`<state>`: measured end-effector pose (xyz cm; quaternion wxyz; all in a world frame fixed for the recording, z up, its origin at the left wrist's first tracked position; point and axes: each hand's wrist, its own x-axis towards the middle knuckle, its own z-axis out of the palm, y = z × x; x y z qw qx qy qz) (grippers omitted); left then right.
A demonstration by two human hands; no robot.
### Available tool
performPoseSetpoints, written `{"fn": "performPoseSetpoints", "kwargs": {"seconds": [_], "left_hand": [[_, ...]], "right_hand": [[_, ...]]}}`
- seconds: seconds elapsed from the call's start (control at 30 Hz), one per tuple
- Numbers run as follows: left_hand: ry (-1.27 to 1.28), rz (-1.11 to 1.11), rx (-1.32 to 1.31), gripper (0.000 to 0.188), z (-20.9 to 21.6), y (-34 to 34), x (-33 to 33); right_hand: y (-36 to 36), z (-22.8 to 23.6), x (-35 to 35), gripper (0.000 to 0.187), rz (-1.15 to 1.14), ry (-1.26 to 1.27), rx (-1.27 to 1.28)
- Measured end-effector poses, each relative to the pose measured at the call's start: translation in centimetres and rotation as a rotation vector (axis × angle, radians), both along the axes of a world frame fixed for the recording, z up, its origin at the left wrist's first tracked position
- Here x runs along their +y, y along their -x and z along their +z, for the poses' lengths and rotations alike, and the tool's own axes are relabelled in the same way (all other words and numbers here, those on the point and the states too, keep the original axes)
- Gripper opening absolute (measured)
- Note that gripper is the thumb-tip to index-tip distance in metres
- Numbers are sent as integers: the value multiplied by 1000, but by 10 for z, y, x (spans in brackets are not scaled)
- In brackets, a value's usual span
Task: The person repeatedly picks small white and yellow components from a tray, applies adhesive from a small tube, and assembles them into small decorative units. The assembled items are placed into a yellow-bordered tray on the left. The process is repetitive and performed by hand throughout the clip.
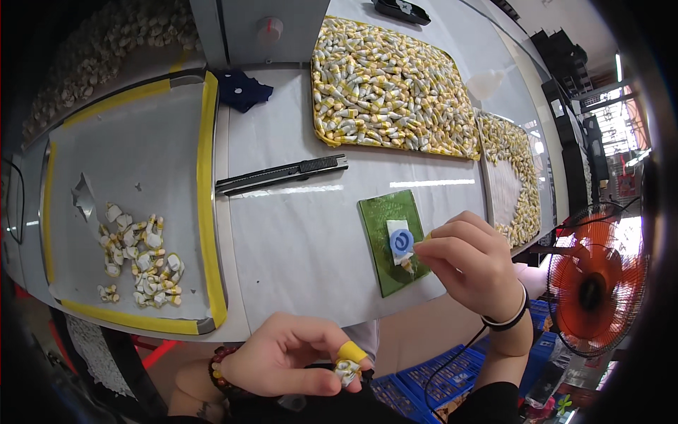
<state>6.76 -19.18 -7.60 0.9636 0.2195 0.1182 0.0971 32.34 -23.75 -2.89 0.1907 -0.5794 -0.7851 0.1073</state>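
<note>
My left hand (282, 357), near the front edge of the table, is closed around a few small white-and-yellow pieces (347, 370) between thumb and fingers. A yellow wrap (352, 351) covers one of its fingertips. Over to the right, my right hand (473, 265) has its fingers pinched together; a bit of yellow shows at the tips, too small to name. Those fingertips are right beside a blue round piece with a curved groove (401, 242). That piece sits on a white block (397, 226) on a green plate (376, 230).
A yellow-edged tray (134, 155) at left holds a loose pile of white-and-yellow pieces (145, 265). Behind the plate lies a black utility knife (282, 174). Full trays of such pieces (388, 88) stand at the back and right. An orange fan (597, 279) stands at far right.
</note>
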Motion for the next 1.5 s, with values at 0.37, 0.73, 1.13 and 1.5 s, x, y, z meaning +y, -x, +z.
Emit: {"fn": "performPoseSetpoints", "kwargs": {"seconds": [0.37,0.73,1.13,1.5], "left_hand": [[121,67,86,47,-5,-8,-7],[233,-65,-6,39,-10,-14,-5],[348,-150,-118,26,-14,-16,-5],[389,-157,-156,23,-12,-17,-3]], "right_hand": [[4,-15,-5,24,3,-45,-40],[34,8,-9,24,140,-133,537],[46,7,5,9,297,-201,433],[50,26,-3,10,232,-22,389]]}}
